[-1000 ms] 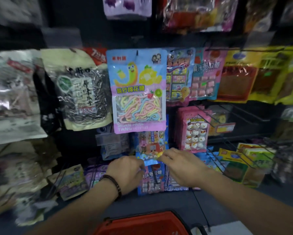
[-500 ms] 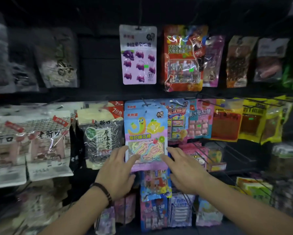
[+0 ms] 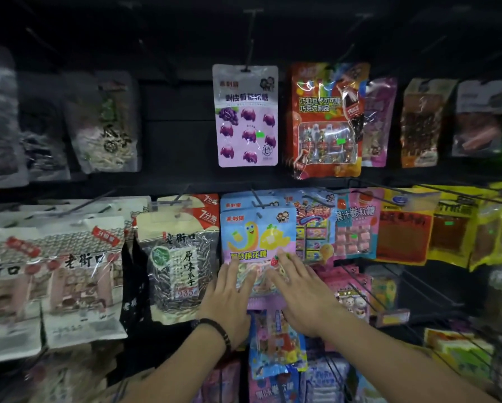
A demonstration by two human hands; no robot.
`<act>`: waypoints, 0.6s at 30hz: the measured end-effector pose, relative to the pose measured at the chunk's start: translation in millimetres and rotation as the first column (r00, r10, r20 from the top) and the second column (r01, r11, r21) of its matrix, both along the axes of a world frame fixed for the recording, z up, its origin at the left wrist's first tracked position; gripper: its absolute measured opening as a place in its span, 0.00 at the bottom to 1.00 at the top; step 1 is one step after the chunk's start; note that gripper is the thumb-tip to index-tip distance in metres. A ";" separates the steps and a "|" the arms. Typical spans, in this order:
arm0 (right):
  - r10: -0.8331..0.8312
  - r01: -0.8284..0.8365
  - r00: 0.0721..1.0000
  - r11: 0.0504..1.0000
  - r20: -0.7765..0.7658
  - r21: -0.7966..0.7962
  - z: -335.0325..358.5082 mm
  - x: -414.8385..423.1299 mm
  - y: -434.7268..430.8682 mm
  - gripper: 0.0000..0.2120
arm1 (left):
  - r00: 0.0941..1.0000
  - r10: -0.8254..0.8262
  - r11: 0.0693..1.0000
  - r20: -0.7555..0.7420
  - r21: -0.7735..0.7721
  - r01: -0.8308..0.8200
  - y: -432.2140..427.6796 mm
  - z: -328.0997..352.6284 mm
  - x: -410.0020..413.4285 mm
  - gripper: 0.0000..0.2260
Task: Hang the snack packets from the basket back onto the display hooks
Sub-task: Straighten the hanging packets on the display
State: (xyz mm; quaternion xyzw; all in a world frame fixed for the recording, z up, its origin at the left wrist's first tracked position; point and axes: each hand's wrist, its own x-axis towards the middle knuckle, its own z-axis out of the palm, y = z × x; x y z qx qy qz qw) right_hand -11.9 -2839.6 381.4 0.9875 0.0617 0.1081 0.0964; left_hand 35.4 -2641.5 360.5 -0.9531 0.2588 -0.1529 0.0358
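Having been raised, left grip (image 3: 228, 301) and right grip (image 3: 302, 295) were laid open-fingered on the blue packet (image 3: 255, 231) beneath, seemingly hung.

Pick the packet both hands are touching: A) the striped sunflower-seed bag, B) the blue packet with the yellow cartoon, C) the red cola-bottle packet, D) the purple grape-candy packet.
B: the left hand and the right hand both lie with straight fingers flat on the lower part of the blue packet in the middle row.
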 end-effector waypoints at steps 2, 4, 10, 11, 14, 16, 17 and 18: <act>-0.012 0.012 1.000 1.000 -0.008 0.002 0.6 13.0 -5.7 0.45 | 1.000 0.014 1.000 -0.024 -0.010 -0.014 -7.4 1.8 8.2 0.42; -0.020 0.020 1.000 1.000 -0.024 0.015 5.2 23.5 -10.9 0.45 | 0.999 0.019 1.000 -0.029 -0.006 -0.019 -14.4 2.3 16.5 0.43; -0.011 0.011 1.000 0.999 0.011 0.043 26.3 41.5 -14.3 0.45 | 0.999 0.045 0.998 -0.024 -0.045 -0.046 -26.2 13.5 30.9 0.43; -0.015 0.014 1.000 0.999 0.007 0.046 28.0 44.2 -13.7 0.45 | 0.999 0.044 0.998 -0.032 -0.052 -0.045 -27.5 15.9 31.7 0.43; -0.020 0.020 1.000 0.999 0.004 0.046 30.8 50.9 -12.4 0.45 | 0.998 0.036 0.994 -0.048 -0.097 -0.040 -31.1 20.8 34.1 0.39; -0.019 0.019 1.000 0.999 0.008 0.050 32.1 51.8 -11.2 0.44 | 0.998 0.038 0.993 -0.057 -0.112 -0.044 -30.5 22.8 33.8 0.37; -0.021 0.020 1.000 0.999 0.011 0.046 32.7 51.6 -10.4 0.44 | 0.998 0.039 0.992 -0.051 -0.114 -0.045 -29.1 24.2 33.1 0.36; -0.022 0.021 1.000 0.999 0.010 0.035 32.6 50.4 -8.9 0.44 | 0.998 0.039 0.992 -0.041 -0.117 -0.044 -26.8 25.4 31.7 0.36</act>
